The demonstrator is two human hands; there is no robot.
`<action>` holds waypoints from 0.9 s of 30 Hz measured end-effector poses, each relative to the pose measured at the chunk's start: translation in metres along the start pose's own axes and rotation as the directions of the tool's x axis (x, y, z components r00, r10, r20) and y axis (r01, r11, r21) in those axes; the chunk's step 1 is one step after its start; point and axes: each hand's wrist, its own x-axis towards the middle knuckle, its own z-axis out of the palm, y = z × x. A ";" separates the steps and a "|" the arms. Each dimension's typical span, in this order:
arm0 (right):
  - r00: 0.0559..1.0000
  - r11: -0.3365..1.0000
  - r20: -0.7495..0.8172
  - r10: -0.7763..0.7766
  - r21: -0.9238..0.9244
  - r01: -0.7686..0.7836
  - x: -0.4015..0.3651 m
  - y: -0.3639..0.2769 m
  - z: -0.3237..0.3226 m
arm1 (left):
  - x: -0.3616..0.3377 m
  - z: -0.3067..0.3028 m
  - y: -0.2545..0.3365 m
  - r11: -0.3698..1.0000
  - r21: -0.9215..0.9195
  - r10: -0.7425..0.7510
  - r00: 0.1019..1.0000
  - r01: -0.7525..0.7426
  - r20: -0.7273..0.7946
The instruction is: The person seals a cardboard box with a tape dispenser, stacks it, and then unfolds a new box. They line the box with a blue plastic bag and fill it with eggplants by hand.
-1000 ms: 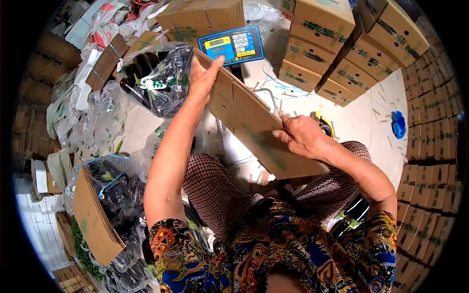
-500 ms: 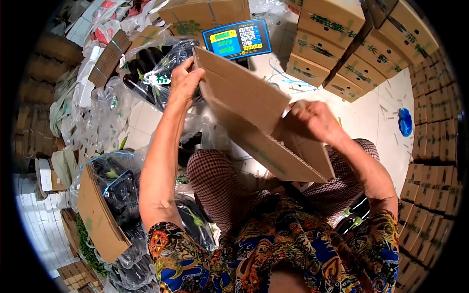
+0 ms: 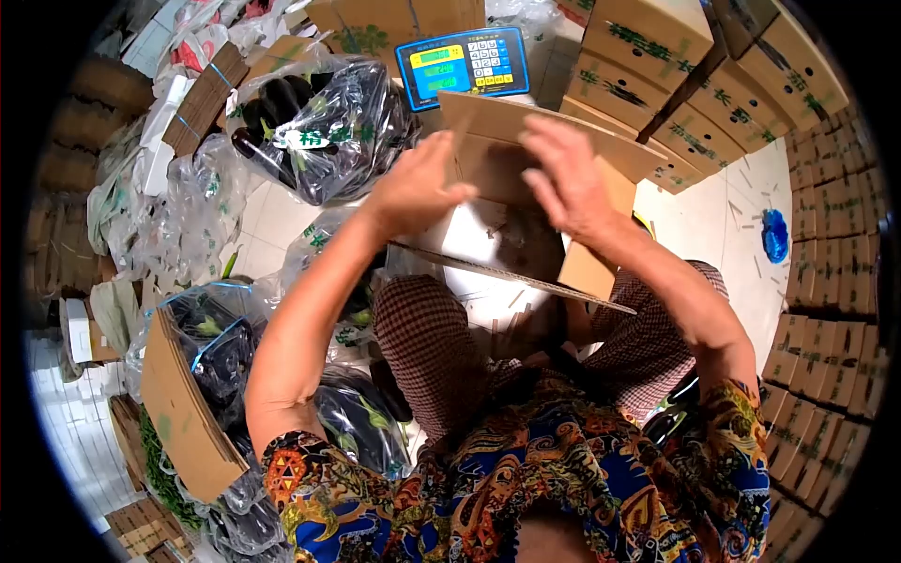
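An opened-out cardboard box (image 3: 490, 161) stands between my knees, its far wall and a right flap showing and the tiled floor visible through it. At its left end my left hand (image 3: 413, 190) is open, fingers stretched out beside the box wall. My right hand (image 3: 568, 183) hovers over the box's middle, its fingers spread and nothing held in them. Just left of my left hand lies a clear plastic bag of dark eggplants (image 3: 328, 122).
Behind the box is a blue digital scale display (image 3: 465, 68). Printed cartons (image 3: 648, 47) are stacked at the back right, more along the right side. Folded cardboard (image 3: 183, 413) and bagged eggplants (image 3: 361, 422) lie at the left. A blue plastic bundle (image 3: 775, 235) rests on the floor.
The box has gone from a narrow, tilted shape to opened out and lower. My left hand has come off its corner and moved right and down; my right hand has moved left over it.
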 end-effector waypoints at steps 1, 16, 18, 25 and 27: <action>0.996 0.999 0.077 -0.044 0.029 0.041 -0.004 0.001 0.018 | -0.002 0.006 0.005 0.977 0.213 0.029 1.000 -0.029 0.002; 0.826 0.991 0.556 -0.098 -0.023 0.133 -0.028 0.018 0.070 | -0.019 -0.013 -0.037 0.692 -0.721 -0.011 0.999 0.040 0.045; 0.822 0.992 0.561 -0.097 -0.017 0.129 -0.028 0.019 0.068 | -0.049 -0.005 -0.013 0.557 -0.831 -0.146 0.985 0.002 -0.096; 0.846 0.983 0.518 -0.125 0.179 0.036 -0.022 0.026 0.070 | -0.026 0.037 -0.014 0.921 -0.379 -0.153 0.804 -0.096 -0.574; 0.891 0.919 0.425 -0.160 0.394 -0.023 -0.015 0.042 0.058 | -0.002 0.041 -0.018 0.931 -0.355 -0.284 0.781 0.086 -0.556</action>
